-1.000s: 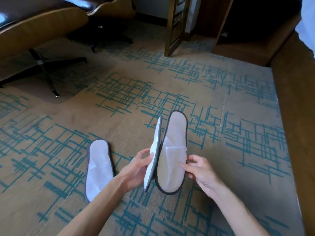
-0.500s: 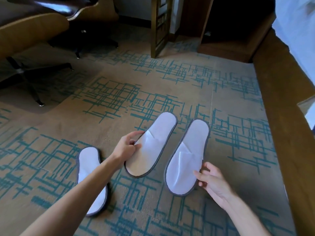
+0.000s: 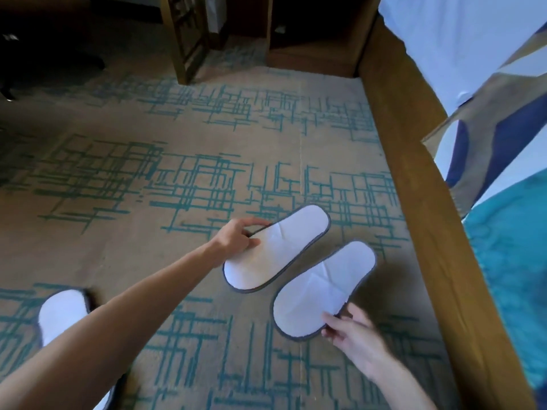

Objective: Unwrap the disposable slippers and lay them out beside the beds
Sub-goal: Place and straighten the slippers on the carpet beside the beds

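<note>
Two white disposable slippers with grey edging lie side by side on the patterned carpet, toes pointing up and right toward the bed. My left hand [image 3: 239, 236] pinches the left edge of the left slipper [image 3: 281, 247]. My right hand [image 3: 349, 332] grips the heel edge of the right slipper [image 3: 322, 288]. A third white slipper [image 3: 60, 316] lies flat at the lower left, partly hidden behind my left forearm.
A wooden bed frame [image 3: 420, 184] runs down the right side, with white bedding [image 3: 461, 39] and a teal and blue runner [image 3: 515, 247] on top. A wooden furniture leg [image 3: 185, 39] stands at the top centre. A dark chair base [image 3: 9, 93] sits far left.
The two slippers, held upright together a second ago, were parted and brought down flat onto the carpet, then shifted right toward the bed frame. Both hands stayed on them.
</note>
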Available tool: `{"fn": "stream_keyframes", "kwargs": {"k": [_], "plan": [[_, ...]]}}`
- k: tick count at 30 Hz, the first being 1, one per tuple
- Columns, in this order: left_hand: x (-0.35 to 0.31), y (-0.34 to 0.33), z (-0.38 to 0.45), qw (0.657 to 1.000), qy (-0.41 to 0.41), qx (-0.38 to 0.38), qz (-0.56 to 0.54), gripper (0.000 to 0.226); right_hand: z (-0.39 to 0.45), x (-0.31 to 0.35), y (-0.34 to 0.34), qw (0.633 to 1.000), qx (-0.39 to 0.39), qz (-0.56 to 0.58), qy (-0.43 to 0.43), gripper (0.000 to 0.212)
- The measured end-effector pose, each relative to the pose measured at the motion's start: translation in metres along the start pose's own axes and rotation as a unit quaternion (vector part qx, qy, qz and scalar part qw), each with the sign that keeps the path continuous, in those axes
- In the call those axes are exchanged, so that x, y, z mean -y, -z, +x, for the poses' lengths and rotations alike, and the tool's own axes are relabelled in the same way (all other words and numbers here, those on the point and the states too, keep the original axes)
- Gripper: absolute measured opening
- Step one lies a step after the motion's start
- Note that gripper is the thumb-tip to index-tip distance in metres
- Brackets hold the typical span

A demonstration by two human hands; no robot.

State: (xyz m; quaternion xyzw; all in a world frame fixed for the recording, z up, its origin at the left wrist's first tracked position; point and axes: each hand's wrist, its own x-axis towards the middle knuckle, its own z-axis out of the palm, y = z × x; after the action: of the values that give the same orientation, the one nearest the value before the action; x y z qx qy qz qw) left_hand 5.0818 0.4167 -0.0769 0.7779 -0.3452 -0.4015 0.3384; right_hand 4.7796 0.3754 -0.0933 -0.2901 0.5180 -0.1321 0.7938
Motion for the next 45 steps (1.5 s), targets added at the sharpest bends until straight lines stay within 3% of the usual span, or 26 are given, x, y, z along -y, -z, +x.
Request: {"fn": "stream_keyframes", "kwargs": {"k": [6, 14, 23, 29, 34, 37, 39, 41, 43, 45], "plan": [[-0.021, -0.035, 0.059, 0.992, -0.022, 0.049, 0.111, 0.037, 0.014, -0.009, 0.020, 0.996, -0.045, 0.069, -0.032, 0.050], [-0.023, -0.090, 0.102, 0.964, -0.094, 0.095, 0.232, 0.048, 0.019, -0.038, 0.019, 0.989, -0.116, 0.091, -0.008, 0.035], [-0.024, -0.144, 0.117, 0.948, -0.135, 0.127, 0.260, 0.051, 0.019, -0.063, 0.009, 0.979, -0.172, 0.111, -0.019, 0.024], [-0.018, -0.162, 0.122, 0.942, -0.174, 0.115, 0.263, 0.044, 0.020, -0.068, 0.006, 0.985, -0.145, 0.093, -0.008, 0.008], [-0.005, -0.157, 0.118, 0.924, -0.208, 0.067, 0.315, 0.039, 0.016, -0.074, 0.020, 0.992, -0.108, 0.036, -0.054, 0.027], [0.003, -0.141, 0.115, 0.920, -0.220, 0.072, 0.316, 0.056, 0.015, -0.066, 0.037, 0.991, -0.115, -0.017, -0.068, 0.025], [0.010, -0.128, 0.110, 0.915, -0.235, 0.076, 0.319, 0.072, 0.018, -0.057, 0.051, 0.987, -0.135, -0.092, -0.010, 0.024], [0.016, -0.117, 0.103, 0.913, -0.234, 0.079, 0.326, 0.085, 0.025, -0.042, 0.065, 0.943, -0.154, -0.276, 0.103, 0.015], [0.020, -0.109, 0.095, 0.915, -0.219, 0.076, 0.330, 0.089, 0.034, -0.021, 0.071, 0.856, -0.176, -0.446, 0.195, 0.010], [0.020, -0.101, 0.085, 0.922, -0.207, 0.064, 0.320, 0.082, 0.042, -0.001, 0.069, 0.803, -0.175, -0.516, 0.242, 0.014]]}}
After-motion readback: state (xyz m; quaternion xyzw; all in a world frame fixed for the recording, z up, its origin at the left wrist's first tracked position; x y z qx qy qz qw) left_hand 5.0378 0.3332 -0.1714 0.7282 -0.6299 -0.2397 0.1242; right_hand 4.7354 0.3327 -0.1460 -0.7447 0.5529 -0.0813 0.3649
